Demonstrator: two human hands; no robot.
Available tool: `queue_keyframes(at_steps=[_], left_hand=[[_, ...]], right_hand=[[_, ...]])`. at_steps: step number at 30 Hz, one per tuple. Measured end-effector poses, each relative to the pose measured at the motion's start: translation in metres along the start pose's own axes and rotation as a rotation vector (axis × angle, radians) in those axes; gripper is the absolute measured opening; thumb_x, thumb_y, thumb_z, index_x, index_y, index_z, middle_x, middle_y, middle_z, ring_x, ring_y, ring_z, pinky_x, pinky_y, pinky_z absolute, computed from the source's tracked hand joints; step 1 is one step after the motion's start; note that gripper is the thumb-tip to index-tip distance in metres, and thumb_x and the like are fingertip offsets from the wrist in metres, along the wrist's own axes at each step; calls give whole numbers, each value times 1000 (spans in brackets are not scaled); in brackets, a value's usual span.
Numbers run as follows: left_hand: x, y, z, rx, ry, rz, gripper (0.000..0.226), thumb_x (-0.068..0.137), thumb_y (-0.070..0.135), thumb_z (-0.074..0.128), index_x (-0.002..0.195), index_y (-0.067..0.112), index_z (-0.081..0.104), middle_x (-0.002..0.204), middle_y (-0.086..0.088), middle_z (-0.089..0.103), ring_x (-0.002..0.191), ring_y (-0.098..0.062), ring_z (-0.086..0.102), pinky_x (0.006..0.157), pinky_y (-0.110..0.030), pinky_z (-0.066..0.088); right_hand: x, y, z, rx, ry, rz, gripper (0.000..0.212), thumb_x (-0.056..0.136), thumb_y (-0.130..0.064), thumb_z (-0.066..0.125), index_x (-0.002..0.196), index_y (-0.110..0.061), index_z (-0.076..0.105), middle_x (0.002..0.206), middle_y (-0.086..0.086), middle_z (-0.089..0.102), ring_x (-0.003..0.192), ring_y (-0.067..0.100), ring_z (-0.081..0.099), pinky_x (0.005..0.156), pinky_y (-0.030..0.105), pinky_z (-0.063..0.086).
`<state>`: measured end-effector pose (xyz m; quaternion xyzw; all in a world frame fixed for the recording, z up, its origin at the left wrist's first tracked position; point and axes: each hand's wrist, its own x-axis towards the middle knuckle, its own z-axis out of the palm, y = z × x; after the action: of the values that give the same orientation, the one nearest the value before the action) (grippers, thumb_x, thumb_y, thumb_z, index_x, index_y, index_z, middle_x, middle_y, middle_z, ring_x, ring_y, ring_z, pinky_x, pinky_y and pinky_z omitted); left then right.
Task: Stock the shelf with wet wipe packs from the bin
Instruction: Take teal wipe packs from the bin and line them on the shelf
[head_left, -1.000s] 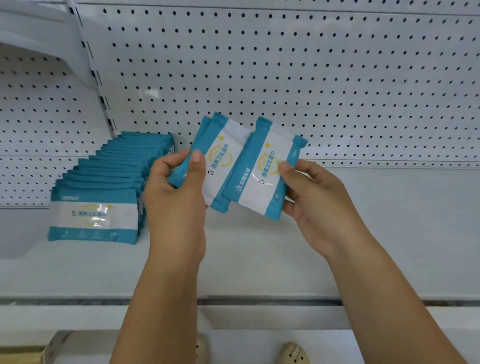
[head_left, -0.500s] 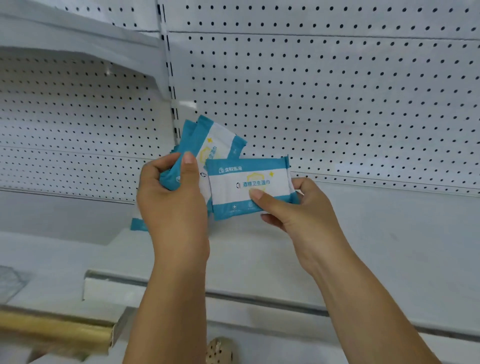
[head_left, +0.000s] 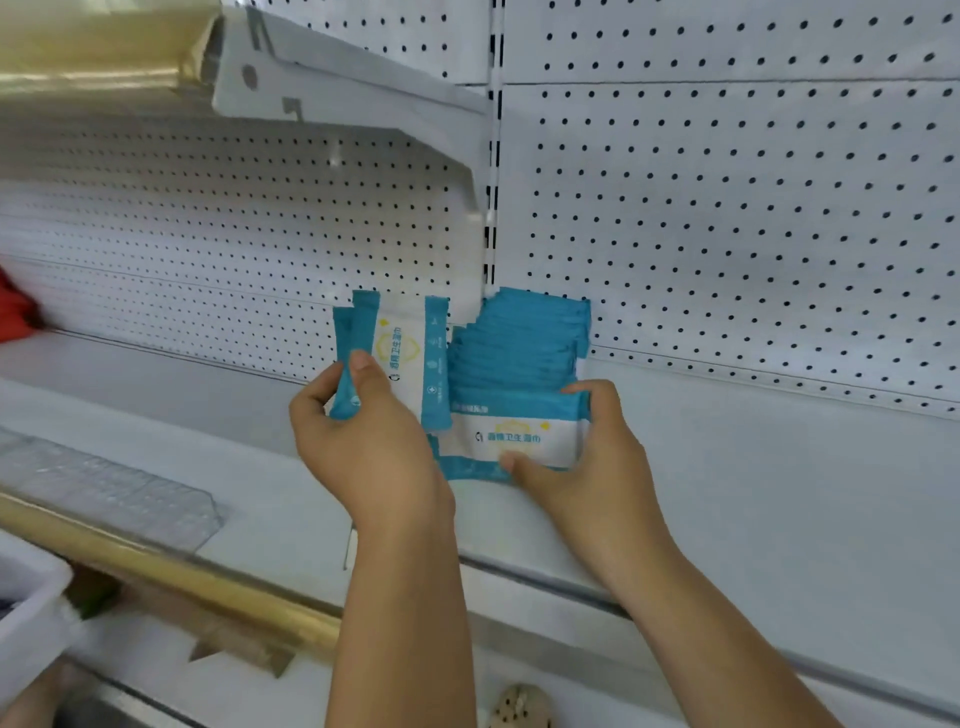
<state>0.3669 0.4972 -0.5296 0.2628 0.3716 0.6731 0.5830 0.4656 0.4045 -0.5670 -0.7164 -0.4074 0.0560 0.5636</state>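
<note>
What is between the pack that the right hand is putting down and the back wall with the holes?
A row of blue wet wipe packs fills it, from the front pack under the right hand to the pegboard wall, in the head view.

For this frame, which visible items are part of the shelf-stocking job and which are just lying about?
Job:
front pack, under the right hand
row of packs
spare packs, in the left hand
shelf

Lying about:
clear divider
red item
</note>
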Motion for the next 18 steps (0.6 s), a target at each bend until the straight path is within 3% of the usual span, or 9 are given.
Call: queue_keyframes(at_steps=[4,8,13,15,18], left_hand=[[1,1,0,-29,10,-32,11,95,27,68,101,22,59,102,-1,73,81,-9,75,71,-33,62],[-2,0,4,-63,10,-60,13,96,25,67,104,19,59,99,-2,74,80,-12,75,68,-35,62],[0,-1,3,-34,-20,-65,13,95,28,68,103,21,60,98,0,74,78,-10,75,64,-32,61],[2,1,1,-1,-65,-49,13,94,30,70,102,23,62,99,2,75,81,-10,75,70,-35,63],[3,5,0,45,-214,-37,14,92,29,72,102,23,65,93,5,78,86,-13,76,76,-38,62]], right_hand=[[6,5,13,-244,94,-49,66,69,-29,90,107,-40,37,102,-15,45,95,10,52,76,20,42],[12,4,25,-354,168,-168,67,60,-33,94,105,-30,45,104,-14,40,98,9,34,87,31,42],[16,3,24,-405,135,-138,77,56,-47,94,116,-29,49,114,-9,36,107,11,31,93,28,33],[16,0,12,-305,102,-102,66,67,-50,87,117,-33,48,113,-14,40,111,8,35,94,23,33],[20,-8,-13,-114,92,-92,25,89,-46,67,107,-32,55,108,-20,55,106,2,51,82,8,37]])
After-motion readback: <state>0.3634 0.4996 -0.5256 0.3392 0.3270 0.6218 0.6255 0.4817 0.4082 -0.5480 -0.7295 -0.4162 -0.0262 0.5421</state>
